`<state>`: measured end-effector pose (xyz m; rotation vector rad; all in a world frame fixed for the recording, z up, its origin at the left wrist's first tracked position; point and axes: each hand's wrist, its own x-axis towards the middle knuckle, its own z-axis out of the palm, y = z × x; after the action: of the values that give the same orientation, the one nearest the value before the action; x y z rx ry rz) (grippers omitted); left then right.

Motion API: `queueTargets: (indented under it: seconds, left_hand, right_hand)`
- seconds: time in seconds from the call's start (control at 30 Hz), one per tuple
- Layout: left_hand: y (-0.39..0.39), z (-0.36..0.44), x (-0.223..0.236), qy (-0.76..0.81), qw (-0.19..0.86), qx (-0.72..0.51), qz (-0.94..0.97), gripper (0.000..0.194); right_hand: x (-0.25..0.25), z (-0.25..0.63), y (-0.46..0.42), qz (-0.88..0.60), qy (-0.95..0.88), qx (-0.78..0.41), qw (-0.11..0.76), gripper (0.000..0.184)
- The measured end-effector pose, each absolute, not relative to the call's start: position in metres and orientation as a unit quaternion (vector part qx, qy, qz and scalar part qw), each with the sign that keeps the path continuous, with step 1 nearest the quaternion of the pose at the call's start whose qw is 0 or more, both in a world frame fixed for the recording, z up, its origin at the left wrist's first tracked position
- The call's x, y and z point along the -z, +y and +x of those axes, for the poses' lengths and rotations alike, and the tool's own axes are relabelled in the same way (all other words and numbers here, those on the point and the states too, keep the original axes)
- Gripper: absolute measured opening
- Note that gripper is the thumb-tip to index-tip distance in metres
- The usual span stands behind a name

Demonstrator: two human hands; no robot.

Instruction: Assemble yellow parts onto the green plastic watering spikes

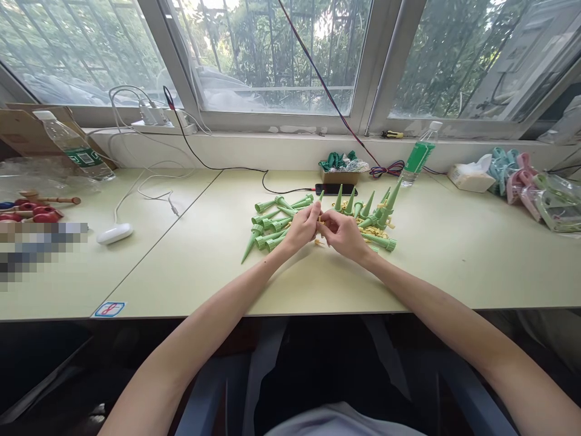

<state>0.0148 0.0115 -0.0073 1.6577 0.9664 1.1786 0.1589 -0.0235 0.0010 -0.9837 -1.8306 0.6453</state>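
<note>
My left hand [305, 229] is closed round a green plastic spike [322, 195], whose pointed tip sticks up above the thumb. Against it, my right hand [344, 233] pinches a small yellow plastic piece [321, 220], mostly hidden by the fingers. Left of the hands lies a pile of green spikes [272, 224] with ribbed caps. On the right, more green spikes [370, 206] stand point up or lie over, with small yellow pieces [376, 231] scattered among them. One loose yellow piece [319, 243] is on the table just below my hands.
Behind the spikes are a black phone [336, 189] on a cable and a small box [340, 175] of green packets. A water bottle [420, 154], tissue pack [472, 174] and bagged clips [526, 181] stand right. Leftward lie a white device [114, 234], cables and another bottle [77, 148].
</note>
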Motion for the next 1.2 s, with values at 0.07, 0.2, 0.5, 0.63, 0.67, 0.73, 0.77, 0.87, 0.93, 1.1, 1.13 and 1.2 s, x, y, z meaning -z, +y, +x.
queueTargets:
  seconds: [0.07,0.2,0.5,0.63,0.67,0.73,0.77,0.87,0.93,1.1,1.13,1.2]
  left_hand:
    - [0.0105,0.0151,0.0068,0.386,0.449,-0.468,0.656,0.062]
    - [0.0094,0.0153,0.0064,0.388,0.461,-0.464,0.649,0.061]
    - [0.0108,0.0138,0.0082,0.375,0.457,-0.436,0.678,0.062]
    - [0.0112,0.0137,0.0087,0.377,0.449,-0.432,0.685,0.063]
    - [0.0112,0.0137,0.0087,0.378,0.446,-0.432,0.686,0.063]
    - [0.0112,0.0137,0.0089,0.379,0.441,-0.432,0.689,0.063]
    - [0.0112,0.0136,0.0089,0.380,0.439,-0.432,0.690,0.062]
    - [0.0108,0.0135,0.0088,0.386,0.433,-0.429,0.693,0.062]
    - [0.0104,0.0133,0.0086,0.388,0.430,-0.427,0.695,0.061]
    - [0.0104,0.0134,0.0092,0.386,0.423,-0.431,0.697,0.061]
    - [0.0106,0.0135,0.0096,0.387,0.420,-0.432,0.698,0.060]
    - [0.0112,0.0136,0.0104,0.387,0.417,-0.433,0.700,0.060]
  right_hand:
    - [-0.0003,0.1590,-0.0227,-0.399,-0.747,-0.260,0.464,0.020]
    - [0.0007,0.1594,-0.0221,-0.396,-0.752,-0.257,0.459,0.018]
    - [0.0017,0.1589,-0.0216,-0.394,-0.760,-0.251,0.452,0.017]
    - [0.0019,0.1588,-0.0212,-0.391,-0.761,-0.250,0.454,0.016]
    - [0.0019,0.1589,-0.0212,-0.391,-0.761,-0.249,0.454,0.017]
    - [0.0018,0.1589,-0.0213,-0.392,-0.761,-0.245,0.455,0.017]
    - [0.0018,0.1588,-0.0213,-0.392,-0.762,-0.243,0.455,0.017]
    - [0.0017,0.1586,-0.0215,-0.392,-0.763,-0.245,0.453,0.017]
    - [0.0017,0.1586,-0.0214,-0.391,-0.763,-0.249,0.451,0.016]
    - [0.0028,0.1596,-0.0205,-0.387,-0.766,-0.242,0.453,0.017]
    - [0.0031,0.1599,-0.0203,-0.386,-0.767,-0.241,0.452,0.017]
    - [0.0039,0.1603,-0.0200,-0.386,-0.769,-0.240,0.449,0.018]
